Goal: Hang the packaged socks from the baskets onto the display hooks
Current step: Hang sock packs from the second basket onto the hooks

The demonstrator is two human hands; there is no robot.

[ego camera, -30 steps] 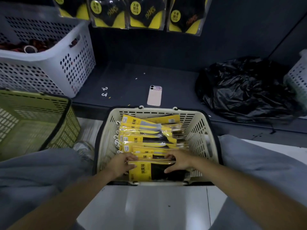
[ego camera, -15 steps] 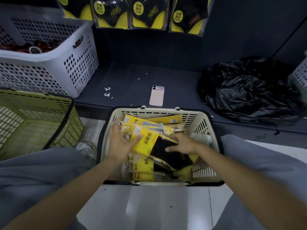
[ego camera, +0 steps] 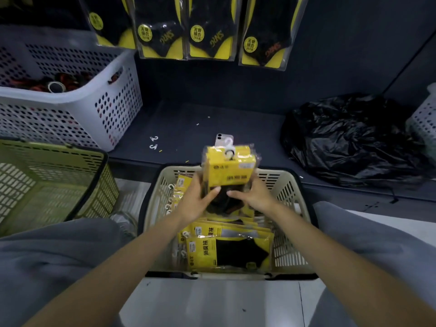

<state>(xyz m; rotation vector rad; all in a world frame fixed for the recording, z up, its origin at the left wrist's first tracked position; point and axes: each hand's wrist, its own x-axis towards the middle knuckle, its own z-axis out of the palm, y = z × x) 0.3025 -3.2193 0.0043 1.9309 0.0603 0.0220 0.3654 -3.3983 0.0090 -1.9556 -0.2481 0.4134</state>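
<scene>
Between the person's grey-clad knees a beige slotted plastic basket [ego camera: 292,185] stands on the pale floor. Flat, glossy sock packs [ego camera: 228,253], yellow card over black fabric, lie stacked at its near edge. Above the basket's middle the left hand [ego camera: 195,204] and right hand [ego camera: 256,197] clasp a bundle of packs [ego camera: 230,171] from either side, fingers wrapped round its edges and thumbs across the dark front. This is probably to square the slippery sleeves so their white hook tabs line up on top. Beyond, the dark low shelf [ego camera: 188,119] carries two loose white hooks [ego camera: 153,142], a crumpled black bag [ego camera: 349,142] toward its right end and a white perforated basket [ego camera: 70,109] at its left. Farthest, hung sock packs [ego camera: 212,31] show where the bundle belongs.
</scene>
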